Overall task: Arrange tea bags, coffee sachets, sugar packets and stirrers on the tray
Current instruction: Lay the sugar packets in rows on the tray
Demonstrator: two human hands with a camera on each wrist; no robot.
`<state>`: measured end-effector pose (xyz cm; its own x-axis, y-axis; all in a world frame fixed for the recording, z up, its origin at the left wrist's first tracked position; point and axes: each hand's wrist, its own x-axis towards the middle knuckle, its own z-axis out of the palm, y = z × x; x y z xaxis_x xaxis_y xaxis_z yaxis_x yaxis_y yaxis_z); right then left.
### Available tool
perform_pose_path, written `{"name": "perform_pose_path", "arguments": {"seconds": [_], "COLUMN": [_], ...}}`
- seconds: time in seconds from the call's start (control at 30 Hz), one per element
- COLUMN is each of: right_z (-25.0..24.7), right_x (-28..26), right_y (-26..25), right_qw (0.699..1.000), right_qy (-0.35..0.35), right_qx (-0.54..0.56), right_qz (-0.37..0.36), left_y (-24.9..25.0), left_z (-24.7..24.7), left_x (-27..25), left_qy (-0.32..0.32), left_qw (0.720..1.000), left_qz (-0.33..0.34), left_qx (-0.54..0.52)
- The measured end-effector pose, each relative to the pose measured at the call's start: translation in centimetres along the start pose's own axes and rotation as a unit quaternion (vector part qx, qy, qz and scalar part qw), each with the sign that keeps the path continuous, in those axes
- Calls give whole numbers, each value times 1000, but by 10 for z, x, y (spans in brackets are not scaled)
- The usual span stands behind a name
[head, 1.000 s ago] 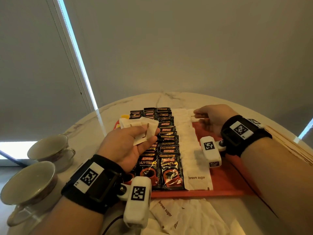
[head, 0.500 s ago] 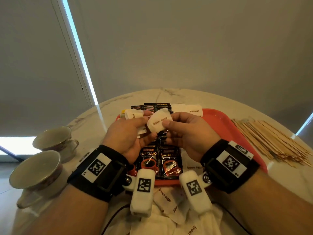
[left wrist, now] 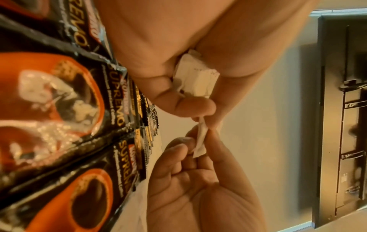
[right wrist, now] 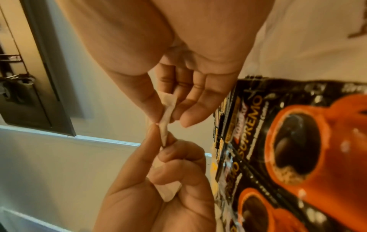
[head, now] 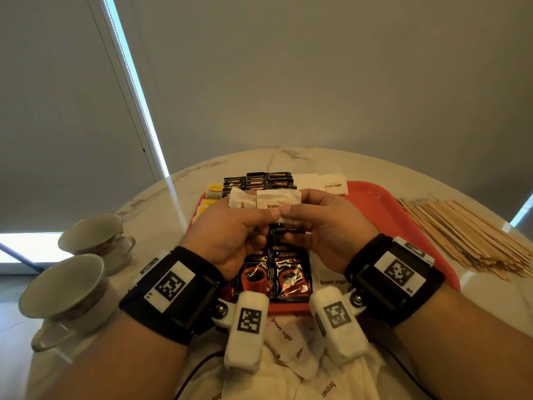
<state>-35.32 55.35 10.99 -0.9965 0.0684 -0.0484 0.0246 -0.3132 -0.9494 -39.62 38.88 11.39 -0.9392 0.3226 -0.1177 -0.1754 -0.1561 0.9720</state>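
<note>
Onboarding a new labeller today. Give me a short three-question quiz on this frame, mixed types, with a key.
1. True or false: the wooden stirrers lie on the red tray.
2. Multiple choice: what do the left hand and right hand hold between them? A) a coffee sachet B) a brown sugar packet C) a tea bag
3. Fill in: the two teacups stand on the table to the person's ____ of the tray.

Key
1. False: they lie on the table, to the right of the tray.
2. B: the brown sugar packet, pinched by both hands above the rows of coffee sachets.
3. left
</note>
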Motion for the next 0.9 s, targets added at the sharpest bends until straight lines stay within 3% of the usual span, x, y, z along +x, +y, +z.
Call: {"name": "perform_pose_path", "arguments": {"seconds": [0.33, 0.53, 0.73, 0.9], "right_z": [3, 1, -1, -29], "right_x": [1, 0, 1, 18], "right_y": [2, -1, -2, -15], "right_qw": [998, 987, 993, 982], "right_qy": [57, 128, 79, 180], "right_qx": [-10, -26, -85, -35], "right_qz": [0, -94, -33, -37], "left_y": [1, 1, 0, 3], "left_z": [0, 0, 0, -1], "left_x": [4, 4, 5, 7], "left_qy": [54, 68, 57, 41], "left_qw": [998, 997, 997, 990], "left_qz": [3, 6, 0, -21], "left_qx": [-28, -34, -60, -133]}}
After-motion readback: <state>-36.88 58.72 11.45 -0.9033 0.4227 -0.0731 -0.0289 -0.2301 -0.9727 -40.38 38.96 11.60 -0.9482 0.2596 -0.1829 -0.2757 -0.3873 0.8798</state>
